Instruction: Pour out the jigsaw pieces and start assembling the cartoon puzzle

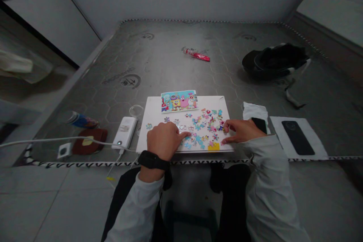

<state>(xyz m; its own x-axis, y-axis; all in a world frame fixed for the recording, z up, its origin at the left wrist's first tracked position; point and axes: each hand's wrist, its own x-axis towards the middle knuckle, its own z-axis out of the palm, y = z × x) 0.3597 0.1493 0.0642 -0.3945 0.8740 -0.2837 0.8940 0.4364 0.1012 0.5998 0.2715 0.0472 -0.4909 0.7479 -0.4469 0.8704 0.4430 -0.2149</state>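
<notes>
A white board lies at the near edge of a grey mattress, with several small coloured puzzle pieces scattered over it. A cartoon reference picture rests on the board's far edge. My left hand, with a black watch on the wrist, has curled fingers and its forefinger pressing on pieces near the board's middle. My right hand rests at the board's right edge, its fingers pinched on a small piece.
A white power bank with a cable lies left of the board, beside a can and a brown pouch. Right are a dark phone on white paper, a second phone, a black helmet. A red wrapper lies farther back.
</notes>
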